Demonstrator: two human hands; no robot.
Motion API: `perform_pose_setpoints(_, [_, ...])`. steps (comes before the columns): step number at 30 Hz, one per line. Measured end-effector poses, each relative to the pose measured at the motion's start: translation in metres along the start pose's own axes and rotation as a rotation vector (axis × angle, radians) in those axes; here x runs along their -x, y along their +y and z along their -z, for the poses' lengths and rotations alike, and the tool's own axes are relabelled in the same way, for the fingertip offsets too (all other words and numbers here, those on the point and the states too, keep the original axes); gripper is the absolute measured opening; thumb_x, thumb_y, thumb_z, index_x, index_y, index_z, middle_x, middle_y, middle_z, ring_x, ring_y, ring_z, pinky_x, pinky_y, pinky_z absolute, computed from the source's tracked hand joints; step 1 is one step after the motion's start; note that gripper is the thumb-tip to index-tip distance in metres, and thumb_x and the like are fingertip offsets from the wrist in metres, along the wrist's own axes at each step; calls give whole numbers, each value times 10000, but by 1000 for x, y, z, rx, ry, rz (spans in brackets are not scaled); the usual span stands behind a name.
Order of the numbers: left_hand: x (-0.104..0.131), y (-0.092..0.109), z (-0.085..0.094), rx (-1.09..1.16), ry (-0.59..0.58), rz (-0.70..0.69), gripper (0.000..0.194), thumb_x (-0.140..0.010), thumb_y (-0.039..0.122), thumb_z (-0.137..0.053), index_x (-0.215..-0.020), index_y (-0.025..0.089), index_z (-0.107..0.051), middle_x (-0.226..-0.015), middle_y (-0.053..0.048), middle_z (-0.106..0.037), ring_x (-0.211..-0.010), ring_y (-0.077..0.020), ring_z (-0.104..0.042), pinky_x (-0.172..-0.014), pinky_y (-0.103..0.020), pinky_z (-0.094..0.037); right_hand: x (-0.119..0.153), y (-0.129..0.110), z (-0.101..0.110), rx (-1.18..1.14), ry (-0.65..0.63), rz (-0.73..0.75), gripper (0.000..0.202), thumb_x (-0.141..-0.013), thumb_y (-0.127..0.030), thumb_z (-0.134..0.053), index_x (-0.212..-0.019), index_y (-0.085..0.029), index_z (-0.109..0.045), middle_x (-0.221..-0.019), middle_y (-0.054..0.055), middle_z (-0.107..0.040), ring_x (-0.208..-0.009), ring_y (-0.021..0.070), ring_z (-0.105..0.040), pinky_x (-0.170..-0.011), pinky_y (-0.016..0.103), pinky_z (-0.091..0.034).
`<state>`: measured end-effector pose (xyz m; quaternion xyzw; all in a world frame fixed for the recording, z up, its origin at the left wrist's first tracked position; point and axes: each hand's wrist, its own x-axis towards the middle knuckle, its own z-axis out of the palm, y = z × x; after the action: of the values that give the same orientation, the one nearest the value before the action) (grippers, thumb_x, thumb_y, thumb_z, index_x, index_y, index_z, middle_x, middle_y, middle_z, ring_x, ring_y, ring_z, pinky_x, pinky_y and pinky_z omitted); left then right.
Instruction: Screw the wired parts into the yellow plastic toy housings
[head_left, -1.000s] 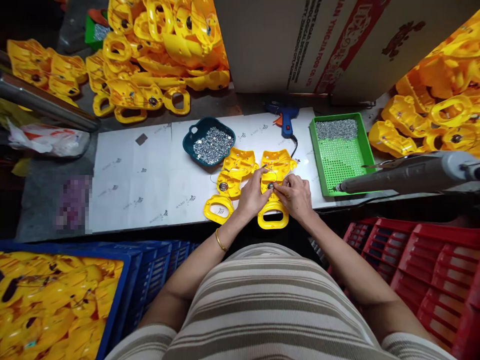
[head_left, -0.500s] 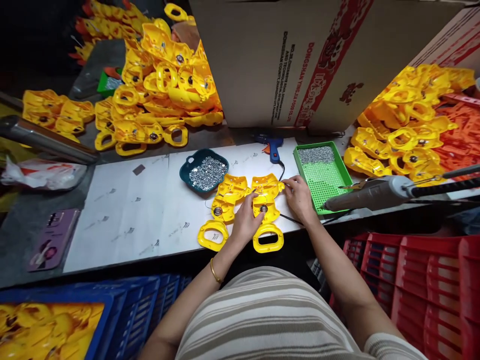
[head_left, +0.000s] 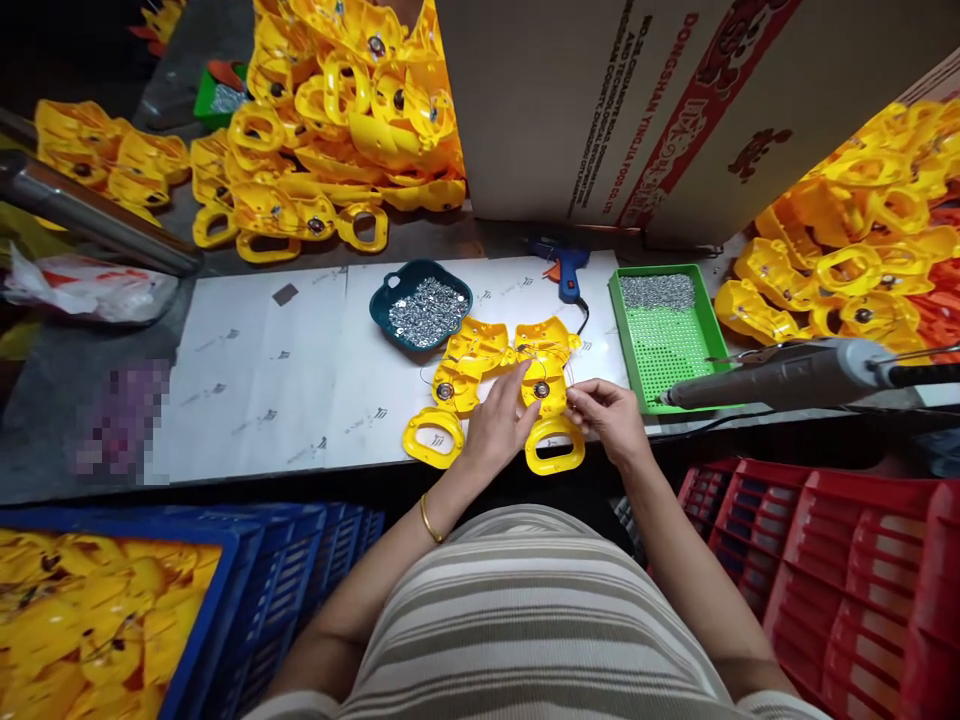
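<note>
Two yellow plastic shells lie side by side on the white board: the left shell and the right shell, each with a round metal part and a ring handle toward my body. My left hand rests between them, fingers apart, its fingertips on the inner edge of the right shell. At that shell's outer edge, beside the round part, my right hand has thumb and forefinger pinched together; thin red wires run near the fingertips, but what they hold is too small to make out.
A dark teal tray of screws and a blue glue gun sit behind the shells. At right are a green basket and a grey power screwdriver. A large carton stands behind; yellow shells are heaped at back left.
My right hand has moved from the top right of the right shell down to beside its round part. My left fingers have spread a little. The whole view has shifted slightly.
</note>
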<state>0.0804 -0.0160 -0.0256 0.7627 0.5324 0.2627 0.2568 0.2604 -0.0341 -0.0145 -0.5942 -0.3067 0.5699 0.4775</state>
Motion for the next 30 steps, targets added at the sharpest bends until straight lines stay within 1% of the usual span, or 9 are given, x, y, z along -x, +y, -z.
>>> perform_pose_setpoints(3, [15, 9, 9, 17, 110, -66, 289, -908, 338, -613, -1166, 209, -639, -1127, -83, -657, -769, -119, -675, -626, -198, -533, 7, -5, -5, -84, -67, -95, 356, -626, -478, -814, -701, -176, -642, -470, -51, -538, -374, 54, -405, -345, 183, -270])
perform_pose_setpoints(5, [20, 15, 10, 131, 143, -97, 237, -894, 370, -640, -1044, 191, -681, -1008, -56, -680, -582, -59, -607, -563, -175, -514, 10, -8, -10, -92, -96, -116, 366, -620, -486, -816, -700, -180, -631, -450, -66, -501, -374, 49, -388, -342, 175, -253])
perform_pose_setpoints(6, [21, 16, 9, 187, 147, -102, 233, -886, 375, -650, -1013, 184, -686, -978, -52, -687, -550, -51, -587, -551, -174, -514, 12, -9, -13, -80, -105, -117, 371, -619, -492, -815, -701, -182, -629, -443, -71, -488, -374, 48, -384, -346, 176, -262])
perform_pose_setpoints(10, [20, 18, 2, 273, 162, -94, 150, -901, 309, -631, -933, 178, -696, -891, -49, -711, -670, -101, -649, -606, -201, -541, 16, -7, -23, -25, -136, -105, 384, -624, -513, -801, -692, -182, -618, -458, -69, -498, -381, 51, -399, -374, 190, -325])
perform_pose_setpoints(14, [22, 18, 3, 282, 130, -115, 88, -901, 207, -613, -882, 187, -696, -846, -41, -722, -796, -135, -678, -720, -241, -556, 18, -3, -26, -59, -143, -134, 402, -609, -503, -810, -788, -186, -640, -526, -61, -552, -423, 61, -464, -397, 190, -380])
perform_pose_setpoints(19, [26, 17, 7, 309, 151, -42, 99, -863, 205, -664, -951, 166, -686, -910, -48, -713, -632, -83, -622, -589, -186, -527, 17, -3, -27, -54, -139, -156, 396, -573, -485, -836, -721, -171, -647, -528, -48, -575, -434, 61, -484, -417, 195, -413])
perform_pose_setpoints(22, [29, 15, 6, 362, 146, -11, 126, -869, 237, -663, -979, 185, -698, -925, -38, -727, -641, -82, -632, -618, -191, -545, 15, -2, -25, -29, -140, -137, 374, -577, -478, -838, -681, -168, -658, -504, -44, -575, -429, 63, -480, -423, 201, -417])
perform_pose_setpoints(25, [31, 15, 3, 479, 134, 77, 142, -885, 291, -642, -962, 205, -725, -919, -37, -741, -728, -114, -678, -644, -211, -571, 15, 0, -20, -13, -157, -97, 334, -615, -470, -821, -697, -171, -698, -543, -29, -611, -459, 67, -507, -468, 213, -457])
perform_pose_setpoints(30, [27, 18, 1, 753, 73, 331, 244, -829, 376, -686, -941, 166, -740, -893, -51, -748, -523, -87, -619, -429, -186, -517, 19, 3, -16, 12, -172, -29, 299, -608, -422, -837, -783, -204, -732, -744, 17, -721, -636, 150, -665, -612, 297, -582])
